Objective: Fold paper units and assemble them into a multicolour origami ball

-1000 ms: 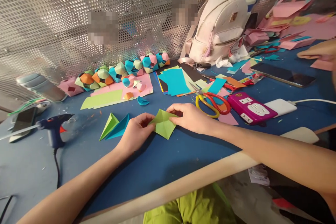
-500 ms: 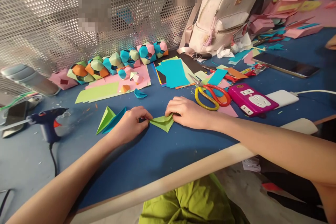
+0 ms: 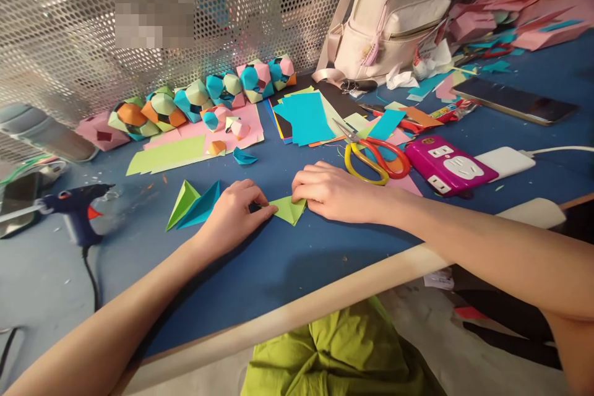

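A small folded piece of light green paper (image 3: 291,211) lies low over the blue table between my two hands. My left hand (image 3: 239,207) pinches its left tip between thumb and fingers. With bent fingers, my right hand (image 3: 325,192) grips its right corner, and part of the paper is hidden under those fingers. Just left of my left hand stand a folded green paper piece (image 3: 184,203) and a folded blue paper piece (image 3: 202,207), side by side. A smaller blue folded scrap (image 3: 244,156) lies behind my left hand.
A glue gun (image 3: 77,207) stands at the left. Scissors (image 3: 371,158), a magenta power strip (image 3: 448,164) and a phone (image 3: 515,99) lie right. Behind are paper sheets (image 3: 309,116), a row of paper balls (image 3: 162,108) and a backpack (image 3: 390,18). The table edge (image 3: 288,322) is nearest me.
The green paper has turned flatter between my hands, and my left thumb has moved right along its edge. The whole view has shifted slightly.
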Available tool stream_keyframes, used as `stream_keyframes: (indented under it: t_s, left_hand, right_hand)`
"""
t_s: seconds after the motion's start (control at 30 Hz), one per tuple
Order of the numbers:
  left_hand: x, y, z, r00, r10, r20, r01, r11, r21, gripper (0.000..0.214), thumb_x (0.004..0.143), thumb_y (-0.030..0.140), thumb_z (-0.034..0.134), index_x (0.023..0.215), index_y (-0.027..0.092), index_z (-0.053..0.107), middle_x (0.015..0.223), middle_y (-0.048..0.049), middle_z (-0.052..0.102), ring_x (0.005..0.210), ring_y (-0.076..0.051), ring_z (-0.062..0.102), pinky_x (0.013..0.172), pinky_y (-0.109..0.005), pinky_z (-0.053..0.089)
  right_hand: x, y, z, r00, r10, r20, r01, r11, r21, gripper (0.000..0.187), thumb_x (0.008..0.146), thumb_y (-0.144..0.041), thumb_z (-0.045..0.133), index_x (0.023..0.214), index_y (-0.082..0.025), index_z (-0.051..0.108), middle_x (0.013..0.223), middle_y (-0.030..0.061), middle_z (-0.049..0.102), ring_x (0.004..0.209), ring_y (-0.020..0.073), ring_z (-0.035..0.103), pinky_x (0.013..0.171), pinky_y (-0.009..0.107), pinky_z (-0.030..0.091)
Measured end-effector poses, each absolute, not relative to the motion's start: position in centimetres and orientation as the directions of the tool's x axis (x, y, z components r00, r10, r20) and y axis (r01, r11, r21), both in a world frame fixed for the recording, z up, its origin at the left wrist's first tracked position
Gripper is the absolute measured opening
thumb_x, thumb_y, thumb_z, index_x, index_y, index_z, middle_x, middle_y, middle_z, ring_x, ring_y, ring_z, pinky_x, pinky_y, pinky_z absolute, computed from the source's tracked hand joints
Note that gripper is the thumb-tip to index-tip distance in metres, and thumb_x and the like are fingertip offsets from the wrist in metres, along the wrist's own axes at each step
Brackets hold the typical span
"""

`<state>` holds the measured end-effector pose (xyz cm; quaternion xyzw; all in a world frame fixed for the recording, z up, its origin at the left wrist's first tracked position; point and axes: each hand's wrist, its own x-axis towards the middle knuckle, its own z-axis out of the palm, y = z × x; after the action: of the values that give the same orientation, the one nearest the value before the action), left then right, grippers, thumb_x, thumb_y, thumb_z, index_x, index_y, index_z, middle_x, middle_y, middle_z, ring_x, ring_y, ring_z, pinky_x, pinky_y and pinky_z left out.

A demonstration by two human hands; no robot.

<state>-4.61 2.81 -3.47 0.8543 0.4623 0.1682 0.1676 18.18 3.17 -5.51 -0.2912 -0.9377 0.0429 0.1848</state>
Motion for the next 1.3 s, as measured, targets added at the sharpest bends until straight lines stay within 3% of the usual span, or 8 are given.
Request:
stream_keyframes:
  t_s: [0.13,0.23,0.6,0.83,1.03,1.13,1.3]
  left_hand:
    - [-4.3,2.3,-3.8,0.545,0.819,0.178,0.698,-0.562,0.444,0.009,0.081,0.026,0.059,0.081,0.019,0.064,0.085,-0.0048,0.061,0.082,-0.019,0.055,0.074,-0.033,0.044]
    - [-4.1,1.9,-3.8,0.609,0.769,0.194,0.637,-0.62,0.458,0.017,0.085,0.02,0.053,0.093,0.019,0.068,0.095,-0.0068,0.064,0.09,-0.02,0.057,0.08,-0.034,0.046]
    - [-4.0,1.5,-3.8,0.716,0.672,0.19,0.584,-0.725,0.366,0.029,0.087,0.013,0.045,0.091,0.02,0.072,0.102,-0.0091,0.065,0.09,-0.02,0.056,0.083,-0.036,0.047]
    - [-4.0,1.7,-3.1,0.684,0.71,0.169,0.588,-0.674,0.447,0.023,0.085,0.017,0.049,0.087,0.021,0.071,0.098,-0.0078,0.066,0.09,-0.02,0.058,0.083,-0.035,0.046]
    - [-4.6,2.8,-3.0,0.515,0.844,0.154,0.683,-0.512,0.521,0.019,0.084,0.024,0.051,0.081,0.019,0.07,0.084,-0.0037,0.065,0.073,-0.015,0.058,0.065,-0.026,0.044]
    - [-4.8,3.1,-3.5,0.523,0.839,0.148,0.685,-0.517,0.513,0.018,0.083,0.022,0.052,0.078,0.019,0.07,0.082,-0.0033,0.064,0.073,-0.015,0.059,0.067,-0.026,0.044]
    - [-4.8,3.1,-4.0,0.547,0.825,0.142,0.674,-0.534,0.511,0.018,0.083,0.02,0.052,0.079,0.019,0.069,0.081,-0.003,0.062,0.076,-0.015,0.058,0.069,-0.026,0.043]
  right_hand:
    - [18.2,3.2,-5.6,-0.768,0.558,0.315,0.531,0.829,-0.176,0.024,0.083,-0.002,0.047,0.09,-0.015,0.067,0.093,0.0072,0.064,0.084,0.0187,0.049,0.074,0.031,0.029]
    - [18.2,3.1,-5.5,-0.768,0.569,0.293,0.545,0.822,-0.167,0.024,0.084,-0.002,0.047,0.09,-0.015,0.067,0.093,0.0071,0.064,0.084,0.0189,0.049,0.074,0.032,0.029]
    - [18.0,2.7,-5.2,-0.767,0.577,0.282,0.56,0.815,-0.146,0.029,0.08,-0.004,0.049,0.1,-0.015,0.067,0.094,0.0075,0.063,0.087,0.0193,0.049,0.078,0.033,0.029]
    - [17.9,2.3,-5.0,-0.775,0.572,0.268,0.562,0.818,-0.12,0.027,0.082,-0.006,0.048,0.097,-0.016,0.069,0.096,0.0084,0.061,0.087,0.0199,0.048,0.079,0.034,0.029]
    - [18.0,2.3,-5.0,-0.793,0.546,0.271,0.553,0.831,-0.056,0.026,0.084,-0.006,0.048,0.094,-0.015,0.069,0.094,0.0084,0.062,0.085,0.0199,0.048,0.079,0.034,0.028]
    - [18.0,2.3,-5.0,-0.798,0.538,0.27,0.551,0.834,-0.034,0.024,0.085,-0.007,0.048,0.093,-0.015,0.069,0.095,0.0078,0.063,0.085,0.0202,0.049,0.079,0.034,0.029]
    - [17.8,2.1,-5.1,-0.796,0.537,0.278,0.559,0.829,-0.003,0.029,0.085,-0.007,0.047,0.107,-0.015,0.066,0.096,0.0087,0.062,0.085,0.021,0.048,0.078,0.034,0.029]
